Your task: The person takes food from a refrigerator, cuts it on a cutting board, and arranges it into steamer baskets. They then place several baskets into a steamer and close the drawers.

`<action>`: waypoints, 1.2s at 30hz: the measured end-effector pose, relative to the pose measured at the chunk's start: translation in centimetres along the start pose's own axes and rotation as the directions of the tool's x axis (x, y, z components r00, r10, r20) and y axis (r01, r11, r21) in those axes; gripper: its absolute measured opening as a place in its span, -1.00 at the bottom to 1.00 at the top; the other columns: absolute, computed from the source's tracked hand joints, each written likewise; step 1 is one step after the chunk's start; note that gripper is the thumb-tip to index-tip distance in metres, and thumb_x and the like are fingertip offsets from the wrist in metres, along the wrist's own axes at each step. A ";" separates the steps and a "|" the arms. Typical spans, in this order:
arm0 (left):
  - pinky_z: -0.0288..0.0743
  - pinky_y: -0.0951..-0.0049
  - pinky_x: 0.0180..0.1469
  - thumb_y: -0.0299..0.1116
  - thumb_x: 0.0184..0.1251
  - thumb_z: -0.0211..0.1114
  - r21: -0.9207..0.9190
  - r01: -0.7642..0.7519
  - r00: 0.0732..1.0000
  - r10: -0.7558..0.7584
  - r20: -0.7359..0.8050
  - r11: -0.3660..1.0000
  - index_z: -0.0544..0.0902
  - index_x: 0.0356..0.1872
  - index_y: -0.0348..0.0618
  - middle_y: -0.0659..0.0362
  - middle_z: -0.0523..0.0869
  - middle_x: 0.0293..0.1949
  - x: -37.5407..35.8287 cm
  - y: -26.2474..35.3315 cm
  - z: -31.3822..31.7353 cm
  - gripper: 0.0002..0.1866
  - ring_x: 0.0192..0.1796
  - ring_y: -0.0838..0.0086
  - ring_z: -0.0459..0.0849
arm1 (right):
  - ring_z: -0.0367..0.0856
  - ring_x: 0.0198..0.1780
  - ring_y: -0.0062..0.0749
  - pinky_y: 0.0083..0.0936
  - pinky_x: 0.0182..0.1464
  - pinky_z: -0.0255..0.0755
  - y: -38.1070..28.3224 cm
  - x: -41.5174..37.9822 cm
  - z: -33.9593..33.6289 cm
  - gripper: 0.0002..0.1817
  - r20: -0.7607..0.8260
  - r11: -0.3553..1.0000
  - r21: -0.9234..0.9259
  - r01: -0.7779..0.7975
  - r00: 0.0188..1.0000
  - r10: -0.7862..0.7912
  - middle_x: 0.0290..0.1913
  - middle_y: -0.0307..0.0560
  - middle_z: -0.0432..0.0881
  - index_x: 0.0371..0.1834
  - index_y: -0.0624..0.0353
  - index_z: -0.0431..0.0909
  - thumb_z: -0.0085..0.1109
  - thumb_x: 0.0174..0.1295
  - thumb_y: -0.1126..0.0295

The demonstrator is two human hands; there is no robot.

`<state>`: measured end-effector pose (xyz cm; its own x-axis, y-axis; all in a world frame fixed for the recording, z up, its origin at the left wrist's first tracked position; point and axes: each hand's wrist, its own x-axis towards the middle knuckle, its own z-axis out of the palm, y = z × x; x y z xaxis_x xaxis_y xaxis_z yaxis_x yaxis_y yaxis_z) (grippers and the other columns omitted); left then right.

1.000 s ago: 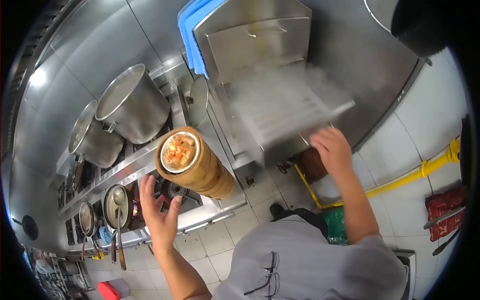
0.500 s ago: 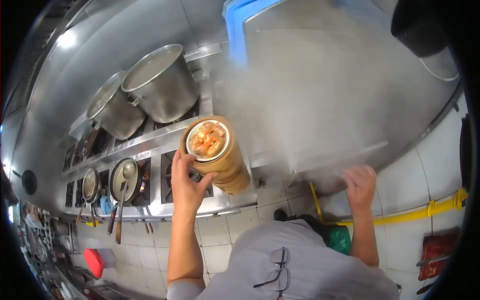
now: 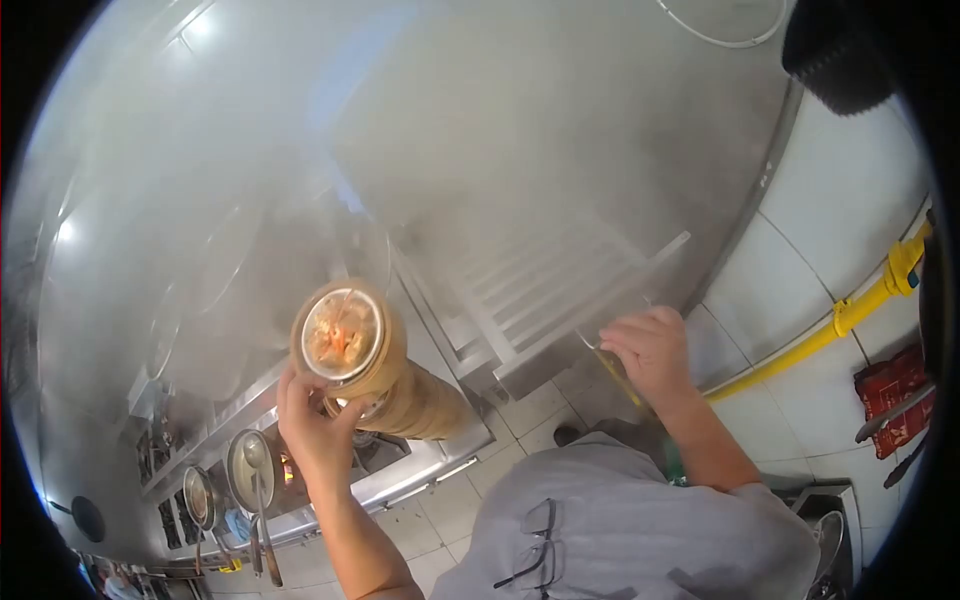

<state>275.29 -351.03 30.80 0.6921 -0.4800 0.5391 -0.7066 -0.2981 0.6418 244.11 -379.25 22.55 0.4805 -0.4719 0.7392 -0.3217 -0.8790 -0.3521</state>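
Observation:
A stack of round bamboo steamers [image 3: 415,400] leans in view over the stove's right end. In the top one sits a small bowl of food [image 3: 342,335] with orange-red strips on it. My left hand [image 3: 318,430] curls around the near side of the upper steamer, thumb and fingers gripping it. My right hand [image 3: 650,350] is closed at the front of a slatted metal rack [image 3: 550,280]. A thin wire handle [image 3: 589,342] shows on either side of those fingers, which hide its middle. Thick steam blurs the rack's far part.
Two pans [image 3: 250,470] with ladles rest on the burners at left. Steam largely veils the big pots behind. A yellow pipe [image 3: 780,355] runs along the tiled wall at right. A red packet [image 3: 890,385] lies near the right edge.
Steam has spread left across the stove and pots. The slatted rack now shows in front of my right hand. My view has turned, shifting the steamers and both hands leftward in frame.

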 end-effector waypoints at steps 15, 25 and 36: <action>0.62 0.07 0.41 -0.32 -0.16 0.87 -0.069 -0.002 0.949 0.023 0.316 0.998 0.72 0.00 -0.16 -0.27 0.56 0.42 0.5 1.0 17.6 -0.36 0.37 -0.08 0.68 | 0.70 -0.09 -0.20 -0.25 0.11 0.47 -0.3 0.6 0.3 -0.83 0.054 0.994 0.068 0.081 0.995 -0.085 -0.16 -0.28 0.86 -0.24 0.00 0.88 0.61 0.07 0.36; 0.63 0.06 0.23 -0.49 0.30 0.49 -0.040 -0.341 0.929 0.330 -0.169 0.939 0.65 0.29 -0.16 -0.09 0.69 0.27 -1.5 0.5 13.6 -0.50 0.23 -0.08 0.70 | 0.70 -0.03 -0.11 -0.22 0.16 0.51 2.0 -1.5 2.2 -0.88 0.083 0.985 0.047 0.163 0.982 -0.167 -0.06 -0.05 0.85 -0.15 0.23 0.84 0.48 0.27 0.52; 0.46 0.05 0.45 -0.44 0.17 0.63 0.321 0.300 0.807 -0.060 -0.587 0.898 0.60 0.29 -0.13 -0.09 0.55 0.36 -17.3 -6.7 -3.2 -0.37 0.41 -0.08 0.53 | 0.43 -0.47 -0.18 -0.09 -0.37 0.40 -8.3 -1.1 6.9 -0.77 -0.521 0.615 0.101 0.782 0.568 -0.637 -0.36 -0.07 0.53 -0.34 0.04 0.60 0.23 0.49 0.23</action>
<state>268.56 -338.12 18.92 0.6876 0.1151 0.7169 -0.4740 -0.6767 0.5634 251.83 -371.89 20.70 0.0527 0.3274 0.9434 0.2599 -0.9167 0.3036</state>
